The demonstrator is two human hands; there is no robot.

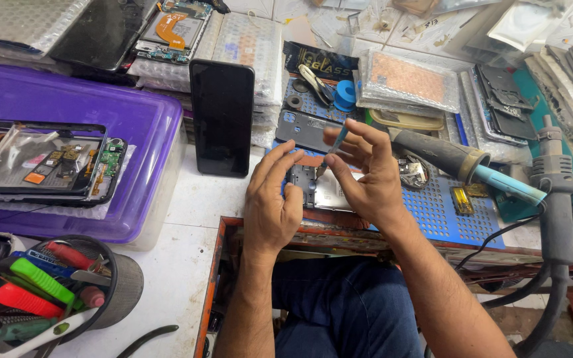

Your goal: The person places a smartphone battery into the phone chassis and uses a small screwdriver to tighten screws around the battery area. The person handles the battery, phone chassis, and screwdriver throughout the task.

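An opened phone [323, 191] with its back cover off lies on a blue perforated mat [442, 215] at the bench's front edge. My left hand [272, 202] presses on the phone's left end, thumb and fingers gripping it. A thin blue-handled tool [334, 146] is pinched in my right hand [364, 169], tip down on the phone's upper part. The phone's right half is hidden under my right hand.
A black phone [222, 116] leans upright behind. A purple tray [140, 126] on the left holds a dismantled phone frame [48, 162]. A cup of screwdrivers [67, 288] stands front left. On the right, a soldering iron [465, 162] and a hot-air gun [555, 192] rest.
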